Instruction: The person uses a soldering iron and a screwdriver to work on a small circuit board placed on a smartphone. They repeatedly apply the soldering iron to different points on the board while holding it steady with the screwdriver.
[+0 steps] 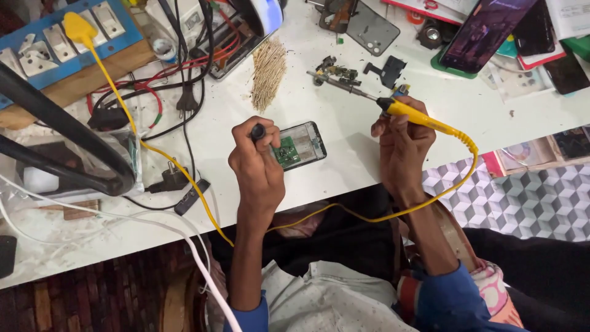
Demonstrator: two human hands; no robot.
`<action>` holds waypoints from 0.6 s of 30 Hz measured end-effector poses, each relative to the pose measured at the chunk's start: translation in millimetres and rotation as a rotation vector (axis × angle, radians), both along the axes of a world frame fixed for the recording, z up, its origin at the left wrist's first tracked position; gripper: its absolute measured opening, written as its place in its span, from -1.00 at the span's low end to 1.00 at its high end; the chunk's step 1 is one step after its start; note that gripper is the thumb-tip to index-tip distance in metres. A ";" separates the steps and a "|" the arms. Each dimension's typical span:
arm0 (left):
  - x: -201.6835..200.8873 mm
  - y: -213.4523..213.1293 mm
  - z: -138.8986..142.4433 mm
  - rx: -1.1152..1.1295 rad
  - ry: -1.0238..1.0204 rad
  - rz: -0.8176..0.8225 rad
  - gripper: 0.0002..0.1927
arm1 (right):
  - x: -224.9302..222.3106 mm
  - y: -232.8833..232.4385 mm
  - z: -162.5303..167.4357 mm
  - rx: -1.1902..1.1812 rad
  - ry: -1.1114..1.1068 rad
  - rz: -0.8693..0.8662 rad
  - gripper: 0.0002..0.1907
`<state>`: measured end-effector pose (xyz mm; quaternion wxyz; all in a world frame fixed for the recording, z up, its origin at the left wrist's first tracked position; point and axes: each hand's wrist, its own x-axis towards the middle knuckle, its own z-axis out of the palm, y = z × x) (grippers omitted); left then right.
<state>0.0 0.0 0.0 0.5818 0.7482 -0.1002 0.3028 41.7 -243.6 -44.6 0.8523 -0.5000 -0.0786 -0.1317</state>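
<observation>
My left hand [257, 165] grips a small dark-handled tool [259, 131] upright, right beside an opened phone [300, 145] lying on the white table [344, 147]; a green circuit board [286, 152] shows inside the phone. My right hand [401, 144] holds a yellow-handled soldering iron [413, 114]. Its metal tip [329, 80] points up-left, away from the phone, near a heap of small dark parts [337, 69]. The iron's yellow cable [393, 212] loops down past the table edge and back across my lap.
A bundle of thin tan sticks [269, 74] lies behind the phone. A blue switch board [61, 40] with a yellow plug [78, 27], black and red cables [184, 86], a black lamp arm [61, 141] stand left. Phones and covers [485, 31] crowd the back right.
</observation>
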 end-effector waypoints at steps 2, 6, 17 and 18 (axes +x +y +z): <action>2.9 1.3 -2.2 -0.002 0.008 -0.007 -0.86 | -5.8 6.8 4.6 0.009 -0.013 -0.017 -0.70; 1.8 -0.1 -7.4 0.024 0.003 -0.003 -0.85 | -11.0 19.0 11.2 0.008 -0.075 -0.130 -0.75; -2.7 2.9 -4.7 0.162 0.006 0.059 -0.66 | -21.7 60.4 12.0 -0.200 0.086 -0.484 -0.79; -3.7 2.8 -5.4 0.150 0.013 0.063 -0.65 | -23.6 61.5 10.2 -0.262 0.071 -0.499 -0.80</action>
